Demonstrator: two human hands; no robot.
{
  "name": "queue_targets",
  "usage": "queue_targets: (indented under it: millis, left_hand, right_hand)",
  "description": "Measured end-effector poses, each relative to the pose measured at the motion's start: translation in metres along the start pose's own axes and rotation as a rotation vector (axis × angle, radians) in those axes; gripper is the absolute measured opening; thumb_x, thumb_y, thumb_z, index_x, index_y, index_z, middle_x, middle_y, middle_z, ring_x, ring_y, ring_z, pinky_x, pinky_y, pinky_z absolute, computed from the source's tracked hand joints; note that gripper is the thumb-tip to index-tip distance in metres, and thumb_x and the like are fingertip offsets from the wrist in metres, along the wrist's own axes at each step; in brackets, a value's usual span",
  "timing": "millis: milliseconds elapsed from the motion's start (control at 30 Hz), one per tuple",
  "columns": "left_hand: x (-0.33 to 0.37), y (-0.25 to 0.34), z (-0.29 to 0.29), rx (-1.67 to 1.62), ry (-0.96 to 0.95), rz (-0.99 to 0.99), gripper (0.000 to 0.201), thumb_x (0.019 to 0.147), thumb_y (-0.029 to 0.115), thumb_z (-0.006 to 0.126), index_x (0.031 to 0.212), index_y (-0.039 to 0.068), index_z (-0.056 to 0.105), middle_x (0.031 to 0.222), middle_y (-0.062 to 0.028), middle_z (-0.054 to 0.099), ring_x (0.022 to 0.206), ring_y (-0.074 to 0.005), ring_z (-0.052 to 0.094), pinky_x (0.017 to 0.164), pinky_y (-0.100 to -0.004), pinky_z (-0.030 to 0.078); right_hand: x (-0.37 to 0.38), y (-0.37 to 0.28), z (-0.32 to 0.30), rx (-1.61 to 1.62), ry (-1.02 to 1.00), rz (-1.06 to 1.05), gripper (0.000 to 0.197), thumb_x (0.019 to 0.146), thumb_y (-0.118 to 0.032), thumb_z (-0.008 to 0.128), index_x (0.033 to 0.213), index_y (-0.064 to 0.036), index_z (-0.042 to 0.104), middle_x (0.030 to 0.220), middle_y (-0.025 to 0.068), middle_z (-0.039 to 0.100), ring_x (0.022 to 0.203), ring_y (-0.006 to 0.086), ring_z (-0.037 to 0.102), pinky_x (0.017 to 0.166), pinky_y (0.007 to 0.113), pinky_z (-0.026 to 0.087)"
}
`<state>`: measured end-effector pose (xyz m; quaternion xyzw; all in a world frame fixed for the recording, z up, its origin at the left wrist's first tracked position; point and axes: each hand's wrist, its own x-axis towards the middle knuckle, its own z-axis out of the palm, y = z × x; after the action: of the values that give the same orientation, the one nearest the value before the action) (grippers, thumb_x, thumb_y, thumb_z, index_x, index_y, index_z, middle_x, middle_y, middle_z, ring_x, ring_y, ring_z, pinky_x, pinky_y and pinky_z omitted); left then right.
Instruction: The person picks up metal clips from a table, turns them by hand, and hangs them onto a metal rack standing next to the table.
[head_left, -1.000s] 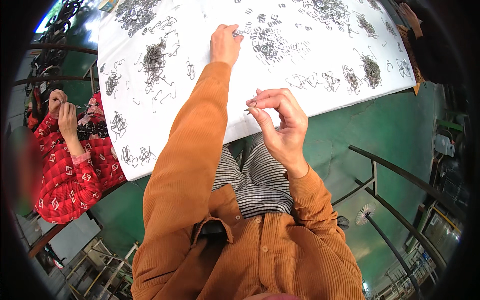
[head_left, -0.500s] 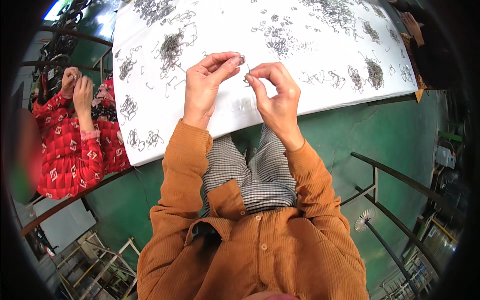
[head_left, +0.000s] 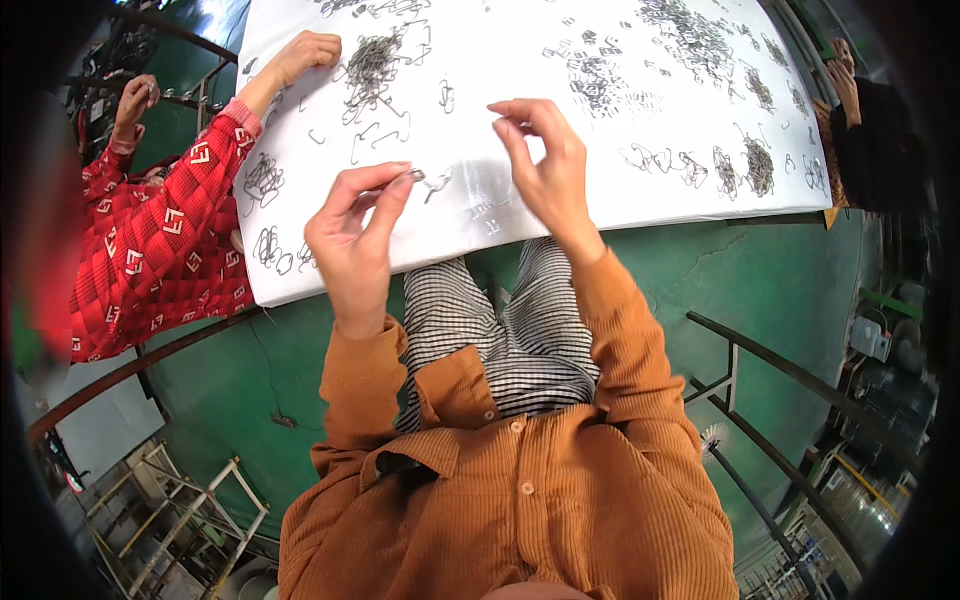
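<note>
Between the thumb and forefinger of my left hand (head_left: 352,232) is a small metal buckle (head_left: 418,175), pinched over the near part of the white-covered table (head_left: 470,135). A bent wire piece (head_left: 437,187) shows just beside it; whether the two are joined I cannot tell. My right hand (head_left: 550,165) hovers to the right, thumb and forefinger apart with nothing visible between them. Beyond my hands lie a tangled pile of bent wire hooks (head_left: 373,62) and a scatter of small metal buckles (head_left: 595,85).
At the left, a co-worker in a red patterned sleeve (head_left: 175,205) reaches a hand (head_left: 305,55) onto the table by the wire pile. Another person in dark clothing (head_left: 885,140) sits at the far right. More wire heaps (head_left: 758,168) lie along the right side.
My hands have separated: the left moved nearer and left with the buckle, while the right's fingers parted. The co-worker's hand has stretched out over the table.
</note>
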<state>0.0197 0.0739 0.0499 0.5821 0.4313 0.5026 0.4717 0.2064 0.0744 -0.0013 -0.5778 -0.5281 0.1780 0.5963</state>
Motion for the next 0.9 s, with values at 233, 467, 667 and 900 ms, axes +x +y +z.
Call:
queue_targets:
  millis: [233, 467, 667, 900]
  left_hand:
    - [-0.028, 0.003, -0.069, 0.136, 0.175, 0.074, 0.013, 0.085, -0.006, 0.064, 0.098, -0.003, 0.066, 0.095, -0.0051, 0.063, 0.089, -0.0119, 0.058, 0.083, -0.0246, 0.046]
    - [-0.049, 0.007, -0.097, 0.063, 0.245, 0.047, 0.014, 0.085, -0.008, 0.063, 0.098, -0.003, 0.065, 0.095, -0.0059, 0.061, 0.087, -0.0137, 0.058, 0.081, -0.0266, 0.047]
    - [-0.049, 0.012, -0.088, -0.020, 0.164, 0.098, 0.013, 0.083, -0.010, 0.065, 0.095, -0.005, 0.065, 0.096, -0.0090, 0.062, 0.089, -0.0152, 0.059, 0.079, -0.0263, 0.048]
    - [-0.060, 0.007, -0.073, -0.017, 0.052, 0.119, 0.015, 0.089, -0.006, 0.057, 0.102, -0.007, 0.063, 0.102, -0.0104, 0.061, 0.089, -0.0166, 0.058, 0.080, -0.0294, 0.049]
  right_hand:
    - [0.045, 0.069, 0.076, -0.364, -0.235, 0.065, 0.011, 0.082, -0.008, 0.060, 0.081, -0.0032, 0.070, 0.087, 0.0141, 0.066, 0.076, 0.0312, 0.065, 0.070, 0.042, 0.052]
    - [0.038, 0.041, 0.133, -0.755, -0.523, 0.216, 0.009, 0.073, -0.006, 0.062, 0.076, -0.0019, 0.069, 0.082, 0.0167, 0.069, 0.083, 0.0326, 0.067, 0.071, 0.040, 0.053]
    - [0.031, 0.061, 0.116, -0.760, -0.434, 0.001, 0.009, 0.080, -0.008, 0.059, 0.083, -0.0029, 0.066, 0.085, 0.0155, 0.067, 0.080, 0.0349, 0.064, 0.072, 0.042, 0.050]
    - [-0.012, 0.041, -0.027, -0.383, -0.283, 0.087, 0.018, 0.080, -0.005, 0.062, 0.097, -0.0017, 0.063, 0.083, 0.0180, 0.067, 0.081, 0.0347, 0.065, 0.074, 0.042, 0.050]
